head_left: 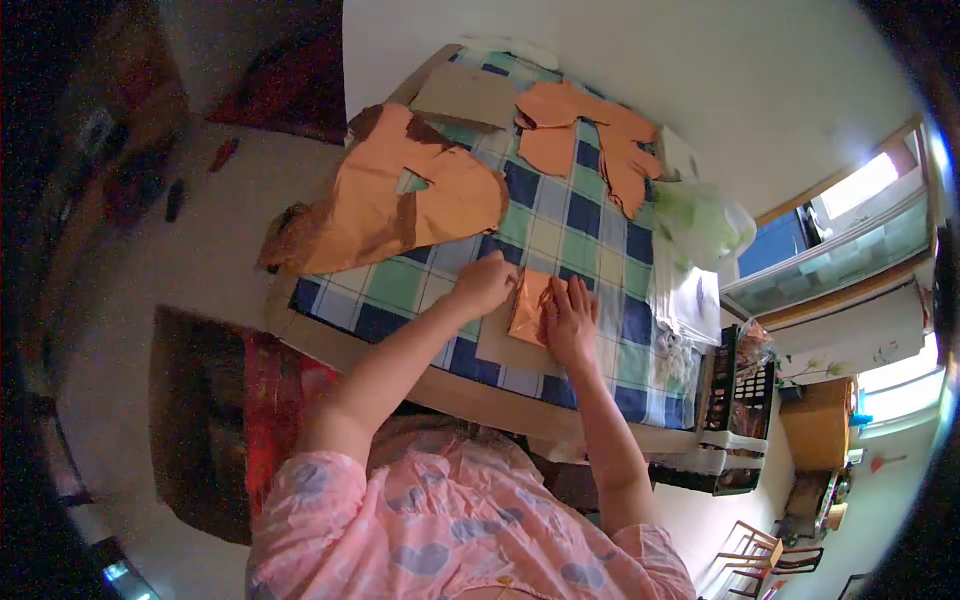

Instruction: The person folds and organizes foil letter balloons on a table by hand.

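Lying between the two hands, a small orange paper point(526, 305) sits on a tan card point(500, 352) near the middle of the frame. Its long axis runs up and down the picture, away from the person's body.

The right hand point(570, 322) is the nearer one. It rests flat on the paper's right side, fingers straight and slightly fanned, pointing toward the top of the frame and pressing down. The left hand point(485, 285) is loosely curled, knuckles up, touching the paper's upper left edge; whether its fingertips pinch that edge I cannot tell. The paper thus lies just right of the left hand and partly under the right.

Card and paper rest on a checked cloth point(600, 235) covering the counter point(450, 388). Further up the frame, well apart from the hands, lie a large cut orange sheet point(400, 205), more orange pieces point(590, 125) and a brown board point(465, 95). Along the cloth's right side sit a green bag point(705, 220) and a white stack point(690, 295).
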`<state>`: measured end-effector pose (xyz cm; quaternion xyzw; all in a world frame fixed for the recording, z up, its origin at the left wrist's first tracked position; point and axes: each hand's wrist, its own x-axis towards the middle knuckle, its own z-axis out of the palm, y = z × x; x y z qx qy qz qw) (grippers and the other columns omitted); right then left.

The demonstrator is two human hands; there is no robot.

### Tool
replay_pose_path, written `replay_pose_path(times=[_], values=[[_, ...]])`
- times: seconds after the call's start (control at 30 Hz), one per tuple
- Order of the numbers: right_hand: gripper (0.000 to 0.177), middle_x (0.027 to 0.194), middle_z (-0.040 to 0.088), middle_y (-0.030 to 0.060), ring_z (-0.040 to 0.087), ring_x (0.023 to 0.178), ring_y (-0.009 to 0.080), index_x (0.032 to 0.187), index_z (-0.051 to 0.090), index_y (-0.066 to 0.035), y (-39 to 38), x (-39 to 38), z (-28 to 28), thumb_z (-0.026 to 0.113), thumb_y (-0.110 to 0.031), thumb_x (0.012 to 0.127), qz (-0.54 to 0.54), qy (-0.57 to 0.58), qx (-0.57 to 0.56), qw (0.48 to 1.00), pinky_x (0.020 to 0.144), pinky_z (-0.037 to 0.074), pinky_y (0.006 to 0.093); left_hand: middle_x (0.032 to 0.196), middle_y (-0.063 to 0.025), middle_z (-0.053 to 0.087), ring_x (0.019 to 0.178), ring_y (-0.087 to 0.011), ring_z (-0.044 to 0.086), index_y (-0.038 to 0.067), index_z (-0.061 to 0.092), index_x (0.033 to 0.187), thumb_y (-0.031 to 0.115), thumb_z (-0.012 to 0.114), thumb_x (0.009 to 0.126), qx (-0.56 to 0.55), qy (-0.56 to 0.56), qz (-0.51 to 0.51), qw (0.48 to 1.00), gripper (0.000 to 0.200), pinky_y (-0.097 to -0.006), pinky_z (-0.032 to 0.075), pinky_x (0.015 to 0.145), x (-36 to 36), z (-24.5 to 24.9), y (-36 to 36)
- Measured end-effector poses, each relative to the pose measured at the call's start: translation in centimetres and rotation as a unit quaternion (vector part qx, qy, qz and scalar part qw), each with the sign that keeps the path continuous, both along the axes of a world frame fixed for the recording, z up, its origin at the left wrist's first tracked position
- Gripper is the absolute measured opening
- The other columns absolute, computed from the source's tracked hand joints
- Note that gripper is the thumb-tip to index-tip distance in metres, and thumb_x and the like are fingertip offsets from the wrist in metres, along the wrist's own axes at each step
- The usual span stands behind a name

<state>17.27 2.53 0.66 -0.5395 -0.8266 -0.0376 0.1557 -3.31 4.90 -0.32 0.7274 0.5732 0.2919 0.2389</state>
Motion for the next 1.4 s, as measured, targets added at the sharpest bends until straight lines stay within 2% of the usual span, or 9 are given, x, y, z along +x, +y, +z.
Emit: replay_pose_path(times=[0.07,0.27,0.43,0.57,0.77,0.97,1.07,1.17,1.4], values=[[0.042,0.139,0.038,0.0183,0.033,0.131,0.033,0.135,0.041,-0.017,-0.1,0.0,0.0,0.042,-0.027,0.094,0.0,0.0,0.003,1.0,0.106,0.022,0.0522,0.089,-0.0124,0.062,0.083,-0.0315,0.062,0.009,0.07,0.081,0.018,0.061,0.076,-0.027,-0.032,0.06,0.997,0.013,-0.0421,0.05,0.072,0.7,0.7,0.3],[0.041,0.139,0.038,0.0178,0.032,0.131,0.0328,0.135,0.041,-0.018,0.1,0.0,0.2,0.04,-0.028,0.095,-0.012,-0.011,-0.013,1.0,0.105,0.022,0.0518,0.074,-0.0141,0.064,0.072,-0.0297,0.063,0.004,0.065,0.069,0.02,0.071,0.069,-0.033,-0.094,0.084,0.991,0.018,-0.0412,0.05,0.065,2.0,-0.6,0.1],[0.043,0.141,0.035,0.0164,0.031,0.132,0.0327,0.136,0.04,-0.019,0.5,0.5,-0.4,0.037,-0.032,0.096,-0.01,-0.016,-0.023,1.0,0.105,0.022,0.0533,0.077,-0.0146,0.066,0.075,-0.0321,0.065,0.006,0.069,0.073,0.023,0.07,0.071,-0.044,-0.09,0.083,0.991,0.017,-0.0416,0.052,0.068,2.6,-1.7,0.4],[0.052,0.138,0.038,0.0209,0.032,0.13,0.0365,0.133,0.041,-0.013,0.4,0.7,-0.5,0.05,-0.037,0.088,0.011,-0.011,-0.004,1.0,0.104,0.022,0.0551,0.078,-0.0155,0.065,0.078,-0.0327,0.064,0.006,0.069,0.074,0.023,0.07,0.071,-0.107,-0.117,0.099,0.982,0.017,-0.0422,0.051,0.07,3.5,-0.8,0.7],[0.049,0.135,0.042,0.0209,0.037,0.127,0.037,0.131,0.044,-0.015,0.9,0.7,-1.2,0.051,-0.036,0.087,0.0,0.02,0.009,1.0,0.103,0.025,0.0546,0.078,-0.0166,0.065,0.076,-0.0331,0.064,0.004,0.068,0.077,0.02,0.068,0.07,-0.044,-0.09,0.15,0.984,0.017,-0.0415,0.051,0.072,4.0,-0.1,0.5],[0.052,0.134,0.043,0.0201,0.039,0.125,0.0365,0.132,0.044,-0.015,0.9,0.6,-1.3,0.053,-0.037,0.085,0.003,0.008,0.034,0.999,0.101,0.028,0.0548,0.074,-0.017,0.065,0.072,-0.0323,0.064,0.004,0.069,0.075,0.017,0.067,0.069,-0.085,-0.268,0.189,0.941,0.014,-0.0407,0.051,0.071,4.7,-4.2,2.1],[0.053,0.134,0.043,0.0198,0.039,0.125,0.0359,0.132,0.044,-0.015,0.8,0.5,-1.0,0.053,-0.037,0.085,0.004,0.003,0.034,0.999,0.101,0.028,0.0555,0.073,-0.0173,0.065,0.07,-0.0328,0.065,0.004,0.07,0.076,0.018,0.065,0.071,-0.122,-0.242,0.168,0.948,0.016,-0.0403,0.051,0.071,4.4,-2.7,1.6],[0.051,0.136,0.041,0.0193,0.037,0.127,0.0354,0.133,0.044,-0.016,0.6,0.4,-0.6,0.051,-0.037,0.087,0.003,-0.007,0.026,1.0,0.102,0.026,0.0563,0.074,-0.0184,0.065,0.071,-0.0336,0.065,0.002,0.069,0.079,0.024,0.064,0.074,-0.076,-0.117,0.138,0.981,0.023,-0.04,0.052,0.072,4.2,-1.3,1.5],[0.047,0.139,0.039,0.018,0.033,0.131,0.0344,0.134,0.043,-0.017,0.8,0.3,-1.0,0.041,-0.038,0.092,-0.027,0.007,-0.014,1.0,0.104,0.023,0.0576,0.077,-0.0196,0.065,0.076,-0.0363,0.064,0.002,0.07,0.077,0.028,0.062,0.076,-0.127,-0.166,0.159,0.965,0.027,-0.0429,0.051,0.073,4.4,-0.9,1.7]])
